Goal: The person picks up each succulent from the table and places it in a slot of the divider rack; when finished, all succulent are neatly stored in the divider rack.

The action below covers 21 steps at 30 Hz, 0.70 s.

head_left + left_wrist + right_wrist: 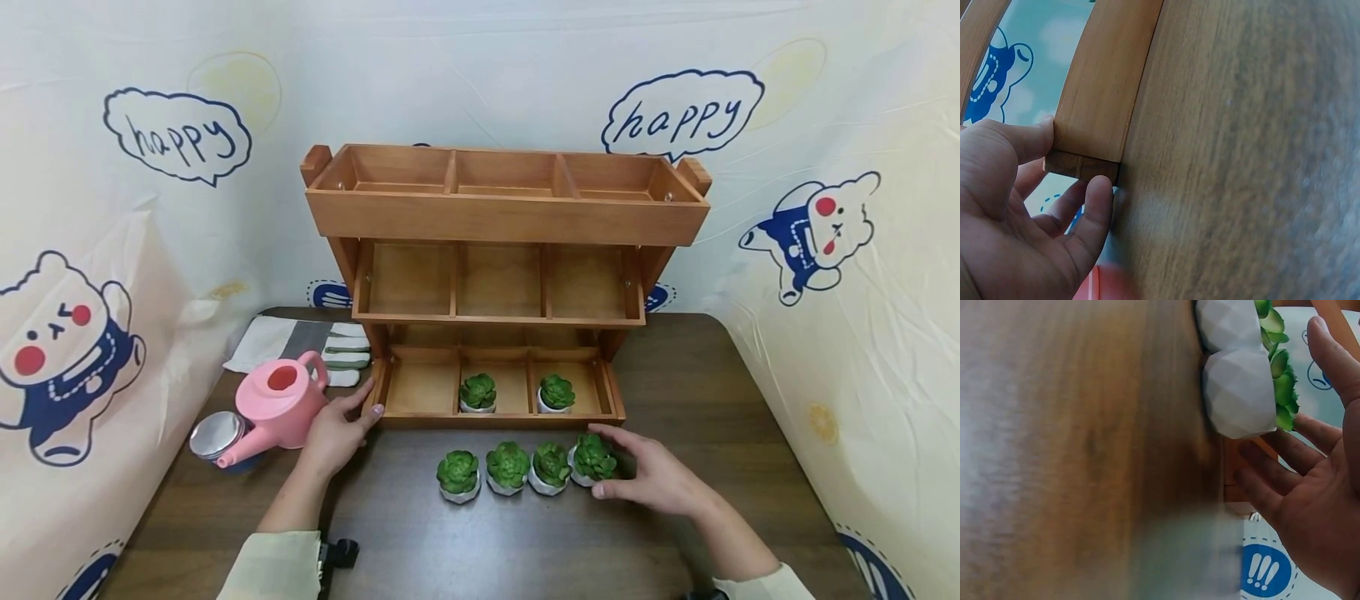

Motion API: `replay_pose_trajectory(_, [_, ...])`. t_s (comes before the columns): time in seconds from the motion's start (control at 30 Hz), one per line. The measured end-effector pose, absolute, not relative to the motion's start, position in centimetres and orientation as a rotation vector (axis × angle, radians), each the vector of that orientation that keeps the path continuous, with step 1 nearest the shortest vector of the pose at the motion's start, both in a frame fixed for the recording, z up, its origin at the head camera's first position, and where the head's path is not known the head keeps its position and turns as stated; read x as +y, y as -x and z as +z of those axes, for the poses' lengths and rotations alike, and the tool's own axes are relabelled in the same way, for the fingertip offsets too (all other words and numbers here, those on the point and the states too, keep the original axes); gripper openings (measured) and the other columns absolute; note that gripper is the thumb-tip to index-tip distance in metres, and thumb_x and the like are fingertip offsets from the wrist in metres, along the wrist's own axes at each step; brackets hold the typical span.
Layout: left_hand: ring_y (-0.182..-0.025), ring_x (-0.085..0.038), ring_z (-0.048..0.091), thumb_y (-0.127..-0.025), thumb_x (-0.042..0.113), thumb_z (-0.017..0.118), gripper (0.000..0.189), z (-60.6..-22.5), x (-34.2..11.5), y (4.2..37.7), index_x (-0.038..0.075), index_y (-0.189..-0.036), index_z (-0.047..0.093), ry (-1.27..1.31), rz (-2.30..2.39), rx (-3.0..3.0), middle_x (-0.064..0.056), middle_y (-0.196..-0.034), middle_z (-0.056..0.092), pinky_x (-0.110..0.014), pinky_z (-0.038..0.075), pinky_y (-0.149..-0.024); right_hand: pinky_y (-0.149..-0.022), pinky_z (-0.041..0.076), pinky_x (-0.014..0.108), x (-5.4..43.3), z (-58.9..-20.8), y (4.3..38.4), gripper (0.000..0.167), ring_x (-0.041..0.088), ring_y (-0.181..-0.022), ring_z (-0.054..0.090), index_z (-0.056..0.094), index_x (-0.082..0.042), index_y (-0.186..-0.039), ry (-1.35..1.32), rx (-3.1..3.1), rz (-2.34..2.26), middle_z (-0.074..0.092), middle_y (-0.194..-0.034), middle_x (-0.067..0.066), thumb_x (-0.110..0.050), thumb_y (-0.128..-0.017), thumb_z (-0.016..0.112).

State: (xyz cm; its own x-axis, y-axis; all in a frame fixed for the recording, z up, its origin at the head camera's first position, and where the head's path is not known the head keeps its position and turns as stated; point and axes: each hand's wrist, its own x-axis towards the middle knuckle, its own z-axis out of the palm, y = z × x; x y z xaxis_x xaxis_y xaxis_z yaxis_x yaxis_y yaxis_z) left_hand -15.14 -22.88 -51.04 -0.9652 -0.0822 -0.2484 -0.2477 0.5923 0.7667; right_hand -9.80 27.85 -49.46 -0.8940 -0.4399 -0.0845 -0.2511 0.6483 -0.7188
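My left hand point(333, 435) is at the left end of the lowest tier of a three-tier wooden planter stand point(510, 220). In the left wrist view, its thumb presses the front board point(1107, 81) and its fingers bend round the end. My right hand point(654, 477) spreads its fingers around the rightmost potted succulent point(594, 457) of a row on the table. In the right wrist view, the fingers reach beside and behind a faceted white pot point(1238, 394), with the thumb apart from it; contact is unclear. Other succulents point(507, 465) stand to its left.
The lowest tier holds one succulent point(478, 392) in the middle compartment and another point(557, 392) in the right one. A pink watering can point(277, 404), a silver-lidded container point(216, 435) and folded striped gloves point(300, 343) lie left of the stand on the dark table point(420, 550).
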Motion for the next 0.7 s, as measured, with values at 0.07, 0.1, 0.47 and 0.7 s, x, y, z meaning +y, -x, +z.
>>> replay_pose_trajectory(0.07, [-0.074,-0.026,0.063,-0.098,0.044,0.07,0.069,-51.1,-22.9,15.1,0.031,-0.159,0.042,0.277,1.312,2.631,-0.025,-0.145,0.051,-0.034,0.053,-0.071,-0.106,0.044,0.06,27.9,-49.8,9.7,0.085,0.034,-0.135,0.054,0.05,-0.021,-0.153,0.533,2.605,-1.096,0.055,-0.151,0.009,-0.045,-0.081,0.088])
replay_pose_trajectory(0.1, [-0.074,-0.026,0.063,-0.098,0.044,0.07,0.069,-51.1,-22.9,15.1,0.031,-0.159,0.042,0.278,1.312,2.63,-0.025,-0.146,0.051,-0.033,0.053,-0.071,-0.106,0.044,0.06,27.9,-49.9,9.7,0.087,0.033,-0.135,0.054,0.049,-0.022,-0.154,0.524,2.603,-1.103,0.055,-0.151,0.009,-0.044,-0.08,0.089])
replay_pose_trajectory(0.47, [-0.076,-0.025,0.064,-0.099,0.043,0.07,0.068,-51.3,-22.8,15.1,0.032,-0.159,0.042,0.289,1.319,2.633,-0.026,-0.146,0.049,-0.033,0.055,-0.072,-0.104,0.049,0.048,27.4,-51.4,9.6,0.091,0.022,-0.126,0.059,0.052,-0.025,-0.151,0.507,2.687,-1.134,0.062,-0.143,0.002,-0.037,-0.073,0.096])
replay_pose_trajectory(0.7, [-0.076,-0.026,0.064,-0.099,0.042,0.07,0.068,-51.4,-22.9,15.3,0.032,-0.159,0.041,0.294,1.322,2.626,-0.024,-0.145,0.05,-0.033,0.055,-0.072,-0.1,0.052,0.044,27.0,-52.0,9.5,0.087,0.02,-0.121,0.063,0.054,-0.024,-0.15,0.483,2.736,-1.168,0.064,-0.138,0.002,-0.028,-0.074,0.096])
